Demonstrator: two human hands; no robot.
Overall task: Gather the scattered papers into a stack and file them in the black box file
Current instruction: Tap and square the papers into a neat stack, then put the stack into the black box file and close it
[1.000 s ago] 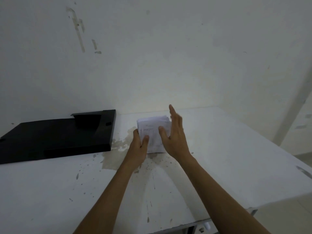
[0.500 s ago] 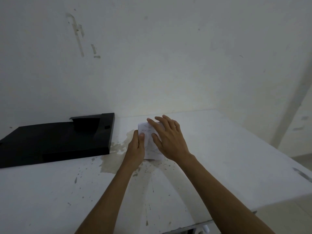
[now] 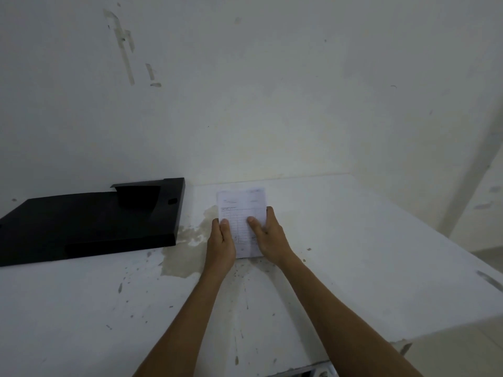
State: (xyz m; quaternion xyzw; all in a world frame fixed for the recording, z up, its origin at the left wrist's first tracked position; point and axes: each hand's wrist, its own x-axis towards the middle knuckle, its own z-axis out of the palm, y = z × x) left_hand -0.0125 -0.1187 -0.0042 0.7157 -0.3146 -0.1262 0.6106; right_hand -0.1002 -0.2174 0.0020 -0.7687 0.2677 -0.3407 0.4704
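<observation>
- Holding the stack of papers (image 3: 241,213) from both sides, the left hand (image 3: 221,240) grips the stack's left edge and the right hand (image 3: 268,236) grips its right edge.
- Left hand: thumb lies on the top sheet near the left edge; the other fingers are hidden behind the stack, so the grip reads as a pinch.
- Right hand: thumb presses on the printed face toward the middle; fingertips (image 3: 270,210) curl round the right edge.
- Stack position: between the two hands, with its upper half reaching beyond the thumbs toward the wall (image 3: 272,91). Top sheet shows a printed table; the text is too small to read.
- Whether the stack's lower edge touches the table (image 3: 367,254) cannot be told.
- Black box file (image 3: 89,221): lying flat on the table, left of the left hand, apart from it.
- Between the left hand and the box file, the table surface shows a worn, stained patch (image 3: 190,240).
</observation>
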